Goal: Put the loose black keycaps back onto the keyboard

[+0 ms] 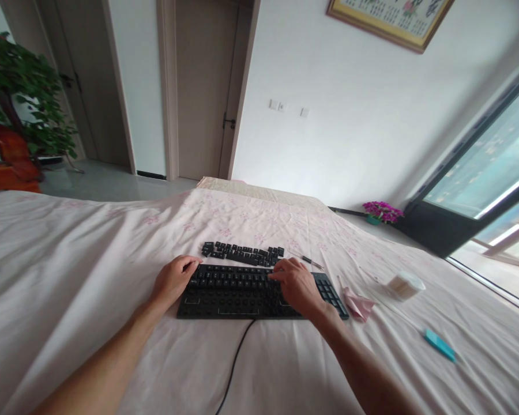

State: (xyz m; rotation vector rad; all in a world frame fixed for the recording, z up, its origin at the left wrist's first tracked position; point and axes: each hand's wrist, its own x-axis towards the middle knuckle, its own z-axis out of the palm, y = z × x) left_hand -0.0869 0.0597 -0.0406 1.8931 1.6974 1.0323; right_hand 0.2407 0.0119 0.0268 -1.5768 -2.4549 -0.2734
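Note:
A black keyboard [237, 314] lies on the bed sheet, its cable [239, 351] running toward me. Keycaps fill its upper rows, while the lower rows at the near side show bare key stems. My left hand [175, 278] is closed at the keyboard's upper left corner, thumb and bent fingers gripping the edge. Over the right part of the keys, my right hand [297, 283] has its thumb and fingers drawn together at the upper rows; whatever is between the fingertips is hidden. Loose black keycaps [242, 256] lie in rows just beyond the keyboard.
Beyond my right hand lies a thin tool with a dark handle [306, 259]. To the right are a pink cloth [358, 304], a clear tub of cotton swabs [406, 286] and a blue-handled object [440, 344]. The patterned sheet [125, 248] is wrinkled.

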